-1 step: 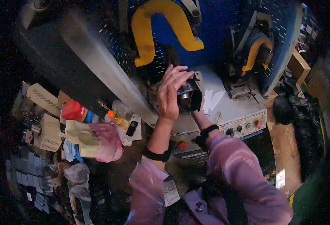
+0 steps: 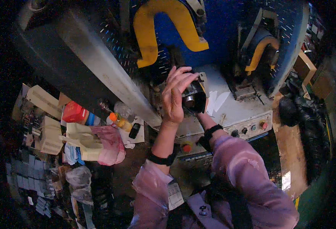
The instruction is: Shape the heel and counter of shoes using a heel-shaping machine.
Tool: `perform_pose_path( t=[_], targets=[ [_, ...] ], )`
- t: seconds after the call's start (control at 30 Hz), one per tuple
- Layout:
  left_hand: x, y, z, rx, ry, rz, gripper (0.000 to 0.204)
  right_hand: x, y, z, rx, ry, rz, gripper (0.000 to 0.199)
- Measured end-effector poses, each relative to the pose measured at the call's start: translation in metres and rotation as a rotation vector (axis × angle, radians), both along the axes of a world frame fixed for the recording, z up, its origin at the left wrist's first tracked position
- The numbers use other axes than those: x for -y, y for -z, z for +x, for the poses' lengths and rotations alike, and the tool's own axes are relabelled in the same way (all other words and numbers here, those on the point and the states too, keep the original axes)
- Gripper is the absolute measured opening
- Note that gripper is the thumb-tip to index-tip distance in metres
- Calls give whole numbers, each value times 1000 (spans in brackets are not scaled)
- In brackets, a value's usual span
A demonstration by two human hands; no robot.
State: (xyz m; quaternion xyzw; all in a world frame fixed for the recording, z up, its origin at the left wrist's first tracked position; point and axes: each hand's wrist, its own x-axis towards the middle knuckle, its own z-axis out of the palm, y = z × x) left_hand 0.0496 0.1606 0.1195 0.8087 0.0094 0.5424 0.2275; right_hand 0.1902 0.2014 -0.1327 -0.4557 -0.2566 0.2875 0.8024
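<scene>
A black, glossy, hollow shoe upper (image 2: 197,94) sits at the front of the machine, with a shiny metal part showing inside its opening. My left hand (image 2: 174,93) grips it from the left, the fingers reaching over its top. Behind and to the right of the upper is my right hand (image 2: 200,115); most of that hand is hidden, fingers included. Just beyond both hands hangs a large yellow U-shaped pad (image 2: 164,9). White marks or scraps (image 2: 216,102) lie on the grey machine top to the right of the upper.
A control panel (image 2: 248,129) with knobs and buttons faces me. Another yellow U-shaped pad (image 2: 265,45) stands farther right. To the left are an orange-capped bottle (image 2: 122,123), a pink cloth (image 2: 110,147) and cream plastic parts. Dark material (image 2: 307,129) is heaped at the right.
</scene>
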Motion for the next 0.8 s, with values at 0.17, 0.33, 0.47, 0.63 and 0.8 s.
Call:
perform_pose_path(
  t=[0.17,0.33,0.47,0.63,0.8],
  targets=[
    [15,40,-12,180,98,-470,85,-25,0,6,29,-49,9,28],
    [26,108,-50,353,-61,-943,72,-29,12,8,-55,-30,35,26],
    [39,148,-68,177,-58,-1157,66,-23,24,12,72,32,-41,25],
    [49,168,-72,13,-8,-1260,64,-19,33,18,71,58,-50,23],
    [48,181,-74,9,31,-1298,64,-28,36,19,60,103,-29,22]
  ],
)
